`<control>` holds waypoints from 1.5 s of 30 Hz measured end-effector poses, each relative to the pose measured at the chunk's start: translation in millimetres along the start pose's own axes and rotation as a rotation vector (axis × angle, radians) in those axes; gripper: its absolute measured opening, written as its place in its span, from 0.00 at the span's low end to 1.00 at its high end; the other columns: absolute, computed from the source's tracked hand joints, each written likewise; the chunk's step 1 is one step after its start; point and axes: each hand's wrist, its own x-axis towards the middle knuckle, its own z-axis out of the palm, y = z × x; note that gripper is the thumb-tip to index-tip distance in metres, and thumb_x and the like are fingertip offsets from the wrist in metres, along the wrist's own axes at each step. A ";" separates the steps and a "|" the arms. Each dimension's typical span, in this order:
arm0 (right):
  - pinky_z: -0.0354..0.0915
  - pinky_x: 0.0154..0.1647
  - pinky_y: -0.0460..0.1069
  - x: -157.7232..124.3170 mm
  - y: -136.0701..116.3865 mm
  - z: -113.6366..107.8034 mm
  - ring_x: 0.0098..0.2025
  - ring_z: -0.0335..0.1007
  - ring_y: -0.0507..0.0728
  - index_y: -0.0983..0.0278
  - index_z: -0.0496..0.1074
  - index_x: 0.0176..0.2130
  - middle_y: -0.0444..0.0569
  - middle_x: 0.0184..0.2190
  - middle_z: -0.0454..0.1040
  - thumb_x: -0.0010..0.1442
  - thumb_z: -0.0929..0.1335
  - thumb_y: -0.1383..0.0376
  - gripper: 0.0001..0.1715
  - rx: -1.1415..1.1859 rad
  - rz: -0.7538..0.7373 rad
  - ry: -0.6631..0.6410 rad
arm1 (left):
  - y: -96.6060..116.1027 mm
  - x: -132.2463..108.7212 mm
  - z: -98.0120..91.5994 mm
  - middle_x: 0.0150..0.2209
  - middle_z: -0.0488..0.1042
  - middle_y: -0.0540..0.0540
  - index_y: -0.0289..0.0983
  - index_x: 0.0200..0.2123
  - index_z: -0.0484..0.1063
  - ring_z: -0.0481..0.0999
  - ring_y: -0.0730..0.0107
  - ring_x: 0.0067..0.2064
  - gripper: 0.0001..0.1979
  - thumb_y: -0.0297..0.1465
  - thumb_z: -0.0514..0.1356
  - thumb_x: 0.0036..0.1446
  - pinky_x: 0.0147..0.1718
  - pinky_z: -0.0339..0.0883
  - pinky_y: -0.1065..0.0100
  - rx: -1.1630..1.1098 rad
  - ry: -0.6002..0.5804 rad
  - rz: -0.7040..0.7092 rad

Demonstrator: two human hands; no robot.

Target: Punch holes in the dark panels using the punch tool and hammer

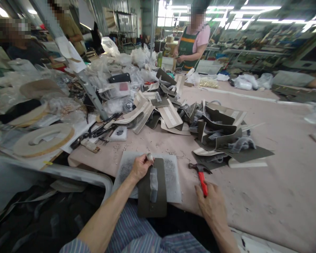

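My left hand [141, 167] is closed in a pinch at the upper edge of a dark olive panel [159, 207]. A small pale, round-ended piece [149, 156] shows at its fingertips; its kind is unclear. Along the panel's middle lies a strip wrapped in clear plastic [153, 184]. Under the panel is a grey-white board [172, 175] with dark scuffs, at the table's front edge. My right hand [212, 202] has its thumb and fingers about the red handle of a claw hammer [202, 175]. The hammer's head lies low over the tabletop, right of the board.
Ahead is a heap of olive and cream panels [171, 114], several with plastic-wrapped strips. Pliers-like tools [101, 130] and a tape roll [43, 138] lie left, near a slanting metal post [92, 93]. A bin of dark pieces [105, 179] stands lower left. A co-worker [192, 45] stands across the table.
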 end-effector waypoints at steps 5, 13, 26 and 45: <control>0.66 0.45 0.58 -6.5 39.1 3.3 0.41 0.70 0.66 0.67 0.70 0.46 0.60 0.39 0.71 0.61 0.61 0.55 0.22 -0.093 0.142 -0.201 | -5.1 -1.3 3.6 0.32 0.79 0.46 0.35 0.36 0.77 0.76 0.65 0.35 0.09 0.33 0.62 0.54 0.36 0.68 0.68 0.071 0.003 0.019; 0.56 0.18 0.48 3.0 -24.3 -39.2 0.18 0.53 0.51 0.59 0.62 0.34 0.40 0.23 0.60 0.54 0.63 0.48 0.18 0.934 0.533 -0.561 | -2.1 -9.7 9.0 0.31 0.77 0.47 0.37 0.35 0.75 0.75 0.66 0.34 0.05 0.28 0.59 0.55 0.37 0.65 0.68 0.265 -0.009 0.213; 0.43 0.22 0.47 52.9 -136.9 -121.0 0.18 0.57 0.51 0.61 0.62 0.31 0.41 0.18 0.63 0.69 0.60 0.60 0.14 0.059 -0.525 -0.215 | -4.7 -9.8 10.1 0.28 0.73 0.49 0.37 0.30 0.72 0.71 0.68 0.32 0.04 0.25 0.57 0.54 0.35 0.64 0.69 0.274 -0.028 0.200; 0.56 0.29 0.48 9.9 -31.6 -23.5 0.27 0.71 0.57 0.60 0.63 0.33 0.47 0.23 0.72 0.70 0.55 0.58 0.18 0.055 -0.112 -0.420 | -0.9 -10.5 8.1 0.30 0.75 0.48 0.36 0.31 0.73 0.72 0.68 0.33 0.03 0.25 0.59 0.54 0.37 0.63 0.70 0.249 -0.045 0.222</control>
